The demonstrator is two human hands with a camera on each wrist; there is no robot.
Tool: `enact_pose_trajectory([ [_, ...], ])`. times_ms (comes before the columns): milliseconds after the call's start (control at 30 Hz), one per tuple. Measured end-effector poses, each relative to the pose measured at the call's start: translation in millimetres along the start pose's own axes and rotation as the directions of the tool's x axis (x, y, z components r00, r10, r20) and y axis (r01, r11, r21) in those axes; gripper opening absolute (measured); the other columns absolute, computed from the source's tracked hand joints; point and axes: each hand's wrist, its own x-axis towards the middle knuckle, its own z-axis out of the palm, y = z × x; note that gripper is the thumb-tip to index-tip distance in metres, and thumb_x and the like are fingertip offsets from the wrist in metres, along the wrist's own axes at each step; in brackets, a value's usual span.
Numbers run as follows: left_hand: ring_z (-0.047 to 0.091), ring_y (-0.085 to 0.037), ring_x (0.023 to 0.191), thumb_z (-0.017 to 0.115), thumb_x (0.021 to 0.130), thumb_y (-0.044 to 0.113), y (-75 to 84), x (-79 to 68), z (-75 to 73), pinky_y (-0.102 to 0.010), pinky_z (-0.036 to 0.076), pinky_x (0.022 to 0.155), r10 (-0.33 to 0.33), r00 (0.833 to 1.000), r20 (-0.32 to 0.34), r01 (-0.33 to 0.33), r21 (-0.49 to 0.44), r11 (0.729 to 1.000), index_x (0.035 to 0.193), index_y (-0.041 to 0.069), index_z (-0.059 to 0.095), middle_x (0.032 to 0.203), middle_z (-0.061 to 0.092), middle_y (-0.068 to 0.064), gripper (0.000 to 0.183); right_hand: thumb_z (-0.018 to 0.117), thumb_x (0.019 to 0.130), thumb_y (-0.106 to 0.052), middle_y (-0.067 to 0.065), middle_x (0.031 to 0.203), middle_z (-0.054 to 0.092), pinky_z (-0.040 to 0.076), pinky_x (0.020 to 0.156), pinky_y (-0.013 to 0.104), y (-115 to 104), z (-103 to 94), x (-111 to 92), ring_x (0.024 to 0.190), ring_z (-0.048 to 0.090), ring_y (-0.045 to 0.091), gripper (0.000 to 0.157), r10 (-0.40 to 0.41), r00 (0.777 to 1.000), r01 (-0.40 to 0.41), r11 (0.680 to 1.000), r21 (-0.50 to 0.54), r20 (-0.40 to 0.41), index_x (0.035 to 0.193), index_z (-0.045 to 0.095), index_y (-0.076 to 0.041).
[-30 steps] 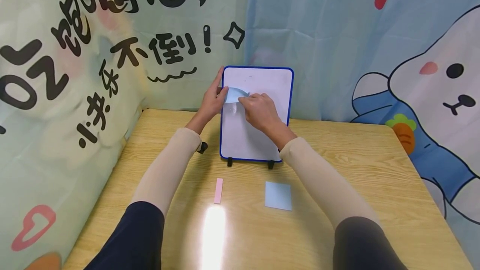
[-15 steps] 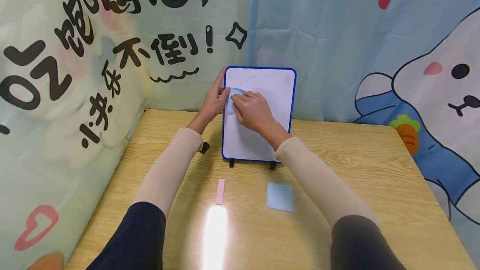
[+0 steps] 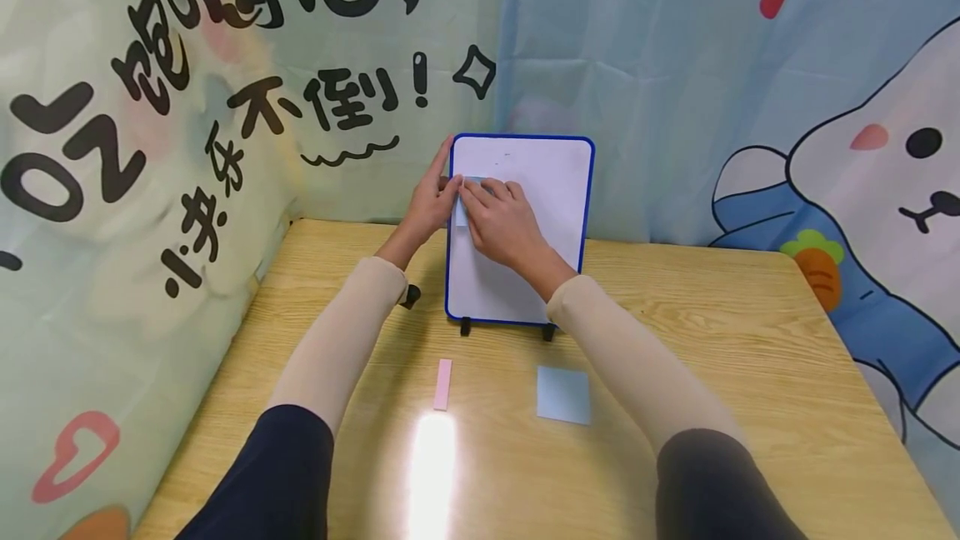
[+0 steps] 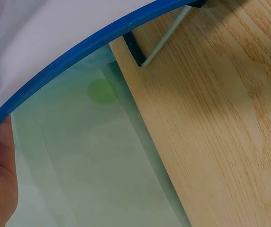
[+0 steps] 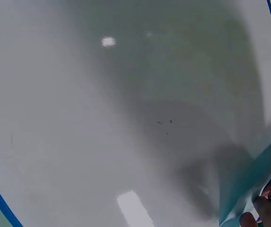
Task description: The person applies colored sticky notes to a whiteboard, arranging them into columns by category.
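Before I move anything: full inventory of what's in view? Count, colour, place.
whiteboard: 1, white with blue rim, standing on table
board feet: 2 visible, black, under whiteboard
dark specks: several, on whiteboard
mounted sheet: 1, light blue, whiteboard's left side, partly hidden
table sheet: 1, light blue, in front of whiteboard
strip: 1, pink, left of table sheet
table: 1, light wood
backdrop: pale green left, blue right; panel count unclear
black object: 1, by left cuff, unidentified
sleeves: 2, cream, dark upper parts
hands: 2, bare; left hand gripping whiteboard's left edge, right hand on mounted sheet
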Motion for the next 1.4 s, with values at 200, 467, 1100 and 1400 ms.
enact_pose_trajectory([
  [200, 0.065, -0.028, 0.098, 0.044, 0.107, 0.021, 1.3, 0.4, -2.0, -0.043, 0.056, 0.086, 0.003, 1.000, 0.002, -0.003, 0.005, 1.000, 0.158, 0.040, 0.012, 0.120, 0.064, -0.021, 0.063, 0.055, 0.098, -0.024, 0.008, 0.144, 0.056, 0.042, 0.100, 0.048, 2.5, -1.1, -1.2, 0.128, 0.053, 0.031, 0.046, 0.024, 1.000, -0.024, 1.000, -0.008, 0.010, 0.141, 0.055, -0.007],
  [467, 0.065, -0.027, 0.093, 0.043, 0.107, 0.021, 0.0, 0.3, -4.3, -0.037, 0.055, 0.078, 0.008, 1.000, 0.001, -0.008, 0.000, 1.000, 0.159, 0.037, 0.013, 0.115, 0.066, -0.022, 0.062, 0.053, 0.099, -0.025, 0.010, 0.144, 0.056, 0.041, 0.101, 0.048, 7.5, 0.4, -6.1, 0.128, 0.053, 0.031, 0.045, 0.071, 0.997, -0.071, 0.997, -0.034, 0.016, 0.139, 0.056, -0.005],
  [1100, 0.065, -0.026, 0.096, 0.043, 0.107, 0.024, 0.1, -2.6, -7.2, -0.039, 0.057, 0.081, -0.029, 1.000, -0.002, 0.030, 0.011, 1.000, 0.158, 0.042, 0.011, 0.123, 0.063, -0.019, 0.063, 0.049, 0.101, -0.035, 0.013, 0.148, 0.051, 0.036, 0.107, 0.050, 13.4, 8.7, -18.4, 0.134, 0.046, 0.034, 0.051, 0.104, 0.994, -0.107, 0.992, -0.061, -0.046, 0.140, 0.054, -0.002],
  [1400, 0.067, -0.027, 0.094, 0.043, 0.106, 0.019, 2.4, 0.1, -2.0, -0.038, 0.057, 0.079, 0.014, 1.000, 0.004, -0.014, 0.010, 1.000, 0.159, 0.035, 0.013, 0.116, 0.065, -0.021, 0.063, 0.041, 0.104, -0.042, 0.008, 0.162, 0.030, 0.015, 0.121, 0.054, 3.4, 12.3, -15.2, 0.151, 0.019, 0.032, 0.061, 0.039, 0.996, -0.034, 0.997, -0.063, 0.079, 0.153, 0.037, -0.006],
])
